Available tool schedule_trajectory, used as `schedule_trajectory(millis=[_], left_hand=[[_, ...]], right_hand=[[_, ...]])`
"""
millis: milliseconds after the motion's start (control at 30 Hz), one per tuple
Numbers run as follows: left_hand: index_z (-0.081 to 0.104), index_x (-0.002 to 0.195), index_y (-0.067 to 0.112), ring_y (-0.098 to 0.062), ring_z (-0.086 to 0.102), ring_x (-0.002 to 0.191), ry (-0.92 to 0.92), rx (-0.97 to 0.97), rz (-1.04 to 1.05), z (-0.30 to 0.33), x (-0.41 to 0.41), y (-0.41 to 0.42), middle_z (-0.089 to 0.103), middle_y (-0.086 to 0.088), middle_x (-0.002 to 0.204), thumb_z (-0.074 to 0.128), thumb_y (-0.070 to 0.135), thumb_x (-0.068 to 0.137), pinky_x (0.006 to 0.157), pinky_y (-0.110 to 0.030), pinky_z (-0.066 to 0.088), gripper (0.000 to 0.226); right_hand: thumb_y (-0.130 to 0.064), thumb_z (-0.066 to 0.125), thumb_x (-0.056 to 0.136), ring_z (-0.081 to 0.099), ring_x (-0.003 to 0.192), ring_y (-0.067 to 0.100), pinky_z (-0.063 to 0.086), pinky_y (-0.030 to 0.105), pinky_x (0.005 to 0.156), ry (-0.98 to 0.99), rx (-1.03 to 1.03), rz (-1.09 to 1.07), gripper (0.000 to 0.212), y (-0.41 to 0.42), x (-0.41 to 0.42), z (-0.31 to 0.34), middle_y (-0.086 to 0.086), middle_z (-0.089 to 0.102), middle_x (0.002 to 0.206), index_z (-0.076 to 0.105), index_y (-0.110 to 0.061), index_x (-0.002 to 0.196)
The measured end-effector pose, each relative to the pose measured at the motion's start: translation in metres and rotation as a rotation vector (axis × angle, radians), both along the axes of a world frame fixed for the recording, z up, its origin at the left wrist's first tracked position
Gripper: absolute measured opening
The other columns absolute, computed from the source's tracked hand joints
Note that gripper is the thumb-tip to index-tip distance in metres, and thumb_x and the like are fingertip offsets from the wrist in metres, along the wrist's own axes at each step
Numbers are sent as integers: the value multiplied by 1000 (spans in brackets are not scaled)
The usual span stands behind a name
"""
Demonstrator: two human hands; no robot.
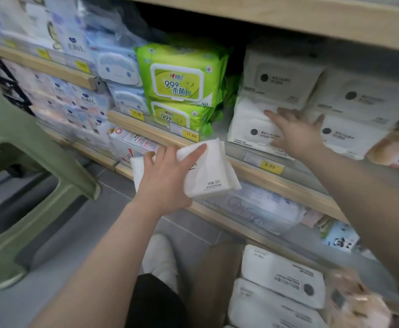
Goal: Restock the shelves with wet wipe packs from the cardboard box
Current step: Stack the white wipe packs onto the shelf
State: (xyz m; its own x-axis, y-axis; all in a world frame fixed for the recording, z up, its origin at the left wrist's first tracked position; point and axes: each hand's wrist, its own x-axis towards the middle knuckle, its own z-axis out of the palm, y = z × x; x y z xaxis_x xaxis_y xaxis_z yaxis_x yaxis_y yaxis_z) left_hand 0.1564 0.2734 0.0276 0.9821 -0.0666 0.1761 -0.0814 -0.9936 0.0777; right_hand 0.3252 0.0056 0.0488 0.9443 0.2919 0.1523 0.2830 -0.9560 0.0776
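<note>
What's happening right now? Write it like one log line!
left hand: holds white wipe pack | right hand: open, on shelved pack | cardboard box: packs left

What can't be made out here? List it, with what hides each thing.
All head view:
- Front of the white pack: faces away, and the left hand covers part.
- Label of the shelf pack: right hand lies over it, print blurred.
- Cardboard box: cut off by the bottom edge, count of packs unknown.
- Shelf depth behind the green packs: dark.
</note>
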Motion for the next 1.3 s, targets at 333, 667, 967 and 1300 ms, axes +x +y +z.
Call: schedule_trajectory(millis=[333, 667, 967, 1300], left_hand=[[8, 146, 43, -27, 32, 119, 26, 49, 1, -17, -5, 13, 34, -6, 123, 72, 45, 59, 105, -46, 18, 108], [22, 142, 36, -34, 48, 102, -128, 50, -119, -11, -7, -15, 47, -10, 109, 66, 49, 45, 91, -51, 35, 107], [14, 146, 32, -21, 39, 120, -235, -136, -345, 18, -26, -96, 46, 1, 125, 60, 64, 46, 109, -57, 19, 115], [57, 120, 15, -19, 69, 91, 568, -1635, -31, 31, -26, -135, 73, -3, 103, 87, 28, 51, 85, -40, 54, 76]], right_hand=[[-12, 62, 87, 18, 139, 39, 43, 60, 93, -106, 158, -71, 74, 32, 23, -22, 7, 25, 154, 23, -35, 146], [-54, 55, 86, 19, 144, 16, 12, 38, 117, 176, 573, 155, 76, 22, -75, 1, 0, 23, 156, 20, -31, 150], [-14, 86, 56, 67, 95, 17, 58, 37, 75, 620, 1408, -61, 82, -23, -164, 10, 7, 63, 111, 42, -21, 124], [-7, 86, 55, 67, 98, 13, 56, 24, 71, 461, 1441, -28, 78, -110, -211, 33, 5, 63, 114, 44, -26, 118]])
